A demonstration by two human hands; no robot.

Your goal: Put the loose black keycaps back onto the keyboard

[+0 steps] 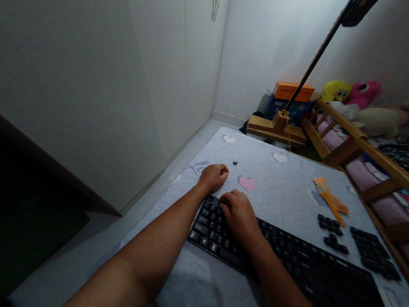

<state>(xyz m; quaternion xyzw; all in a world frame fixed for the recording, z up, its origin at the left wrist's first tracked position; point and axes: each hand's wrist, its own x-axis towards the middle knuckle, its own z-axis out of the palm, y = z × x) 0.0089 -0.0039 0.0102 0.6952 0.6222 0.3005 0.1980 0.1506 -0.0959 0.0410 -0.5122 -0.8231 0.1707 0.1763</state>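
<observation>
Pictured over a black keyboard (309, 268), laid on a heart-print cloth (281, 179) and running toward four o'clock: at work around the ten o'clock corner, with the right hand (238, 211) bent onto the keys and the left hand (214, 177) curled narrow just past the keyboard's edge. Impossible to tell whether gripping anything in either. Judged to be at key-by-key handling, with loose keys lying toward three o'clock in a small cluster (330, 225), an arrow-key group (333, 242) and a larger block (374, 254), near an orange tool-like item (332, 206). Shown with a small dark piece (235, 162) at two o'clock from the left hand, too tiny to identify. Likely calling for a narrow fingertip hold on one key and a steadied keyboard; unclear whether for lifting off or pressing on. Obscured by the right hand and forearm across several keys; dim in detail over the keyboard's right half; cut off by the bottom edge at its near right corner.
</observation>
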